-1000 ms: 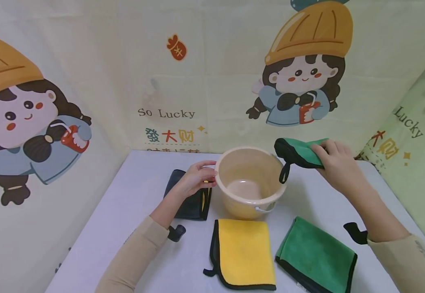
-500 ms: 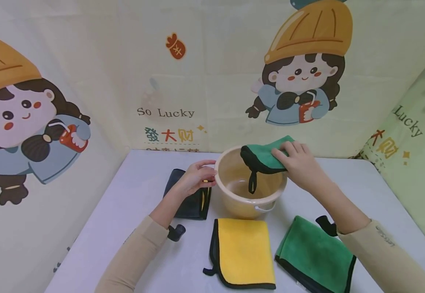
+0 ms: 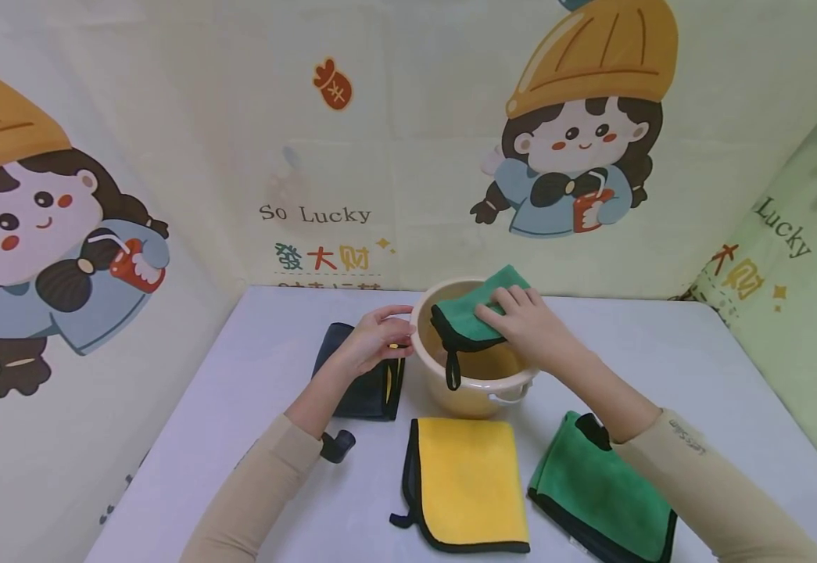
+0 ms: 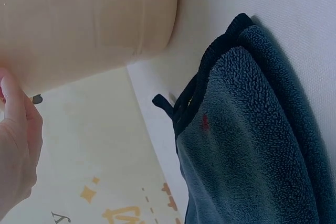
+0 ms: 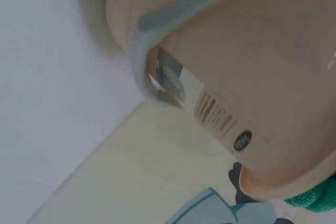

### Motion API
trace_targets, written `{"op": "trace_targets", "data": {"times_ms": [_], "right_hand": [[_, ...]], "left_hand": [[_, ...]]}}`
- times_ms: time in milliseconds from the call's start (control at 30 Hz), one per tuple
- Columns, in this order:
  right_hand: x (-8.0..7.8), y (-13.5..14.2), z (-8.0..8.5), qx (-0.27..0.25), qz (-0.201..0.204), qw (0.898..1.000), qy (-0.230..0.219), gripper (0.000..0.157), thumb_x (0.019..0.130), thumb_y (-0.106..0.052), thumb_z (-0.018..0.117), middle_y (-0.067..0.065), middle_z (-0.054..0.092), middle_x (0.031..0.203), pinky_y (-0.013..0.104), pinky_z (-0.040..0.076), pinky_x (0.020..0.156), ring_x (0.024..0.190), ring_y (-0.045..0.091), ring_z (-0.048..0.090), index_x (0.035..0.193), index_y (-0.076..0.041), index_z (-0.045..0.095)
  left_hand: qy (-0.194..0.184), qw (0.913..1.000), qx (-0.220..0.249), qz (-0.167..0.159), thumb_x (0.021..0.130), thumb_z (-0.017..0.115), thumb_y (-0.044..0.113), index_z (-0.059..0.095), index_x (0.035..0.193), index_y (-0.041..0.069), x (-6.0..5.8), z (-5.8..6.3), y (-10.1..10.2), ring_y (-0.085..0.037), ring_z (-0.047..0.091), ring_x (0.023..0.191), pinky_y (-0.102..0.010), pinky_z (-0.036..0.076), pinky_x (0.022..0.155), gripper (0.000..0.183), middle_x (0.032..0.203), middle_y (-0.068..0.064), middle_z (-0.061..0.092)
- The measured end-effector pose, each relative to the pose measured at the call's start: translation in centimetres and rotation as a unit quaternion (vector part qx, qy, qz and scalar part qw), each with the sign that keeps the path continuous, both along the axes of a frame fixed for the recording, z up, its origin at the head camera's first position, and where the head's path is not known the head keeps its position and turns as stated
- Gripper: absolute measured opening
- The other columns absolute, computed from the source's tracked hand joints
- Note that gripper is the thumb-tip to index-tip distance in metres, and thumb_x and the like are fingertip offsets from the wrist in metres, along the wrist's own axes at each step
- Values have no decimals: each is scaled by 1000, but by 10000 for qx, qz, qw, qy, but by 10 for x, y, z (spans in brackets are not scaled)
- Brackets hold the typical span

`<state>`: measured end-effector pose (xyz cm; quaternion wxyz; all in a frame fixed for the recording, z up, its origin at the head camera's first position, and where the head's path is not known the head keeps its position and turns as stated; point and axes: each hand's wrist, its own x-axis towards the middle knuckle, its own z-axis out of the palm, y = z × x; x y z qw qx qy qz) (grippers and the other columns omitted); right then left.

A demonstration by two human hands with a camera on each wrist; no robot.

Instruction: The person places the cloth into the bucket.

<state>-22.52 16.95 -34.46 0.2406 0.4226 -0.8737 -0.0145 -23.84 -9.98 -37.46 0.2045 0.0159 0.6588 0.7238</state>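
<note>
Pinching a green cloth (image 3: pixel 470 314) between thumb and fingers, the right hand (image 3: pixel 526 322) holds it over the mouth of a cream plastic bucket (image 3: pixel 466 403). The cloth has black edging, and its black hanging loop (image 3: pixel 453 371) dangles at the lower corner, overlapping the near rim in the head view; whether it touches that rim I cannot tell. In the right wrist view, a bit of green pile shows past the rim.

The left hand (image 3: pixel 376 340) is at the left side of the bucket, its fingers loosely extended and a little apart, the tips against the outer rim. A white handle (image 3: pixel 510 397) hangs at the near right of the bucket, and the right wrist view shows a barcode label (image 5: pixel 212 114) on the outer wall.

Partly under the left hand, as the head view sees it, lies a folded slate-blue cloth (image 3: pixel 362 399), just beside the bucket on the white tabletop (image 3: pixel 341 512). A yellow cloth (image 3: pixel 467 485) with black edging lies flat in front of the bucket. To the right of that lies another green cloth (image 3: pixel 601 485), partly covered by the right sleeve (image 3: pixel 696 477). Behind the table hangs a pale backdrop (image 3: pixel 415 117) with cartoon figures and lettering.
</note>
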Motion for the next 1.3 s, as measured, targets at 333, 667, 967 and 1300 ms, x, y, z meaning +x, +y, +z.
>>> {"op": "trace_targets", "data": {"times_ms": [333, 667, 967, 1300], "right_hand": [[-5, -14, -7, 427, 11, 9987, -273, 39, 79, -8, 70, 12, 46, 98, 38, 42, 69, 86, 27, 41, 112, -15, 52], [-15, -24, -15, 838, -95, 9926, -870, 45, 76, -16, 74, 12, 47, 102, 37, 45, 73, 91, 27, 43, 116, -16, 51], [-22, -30, -22, 1145, -87, 9880, -1032, 45, 78, -19, 72, 12, 48, 105, 38, 47, 76, 92, 26, 45, 118, -16, 51], [-29, -38, -26, 1431, -190, 9807, -1322, 41, 82, -15, 67, 13, 48, 108, 37, 44, 72, 95, 27, 44, 120, -17, 51]], "left_hand": [[-25, 10000, 54, -22, 88, 58, 7, 48, 128, 8, -2, -1, 0, -18, 61, 78, -34, 53, 77, 42, 111, -22, 58], [-101, 9999, -23, 21, 87, 59, 9, 47, 129, 10, -2, -2, 1, -19, 61, 81, -35, 52, 79, 43, 116, -22, 56], [-58, 10000, -25, 31, 87, 59, 9, 47, 129, 10, -2, -2, 1, -19, 61, 81, -35, 52, 79, 43, 112, -20, 58], [-24, 10000, -47, 39, 86, 62, 11, 47, 129, 12, -2, -5, 1, -20, 62, 83, -35, 52, 81, 45, 113, -19, 58]]}}
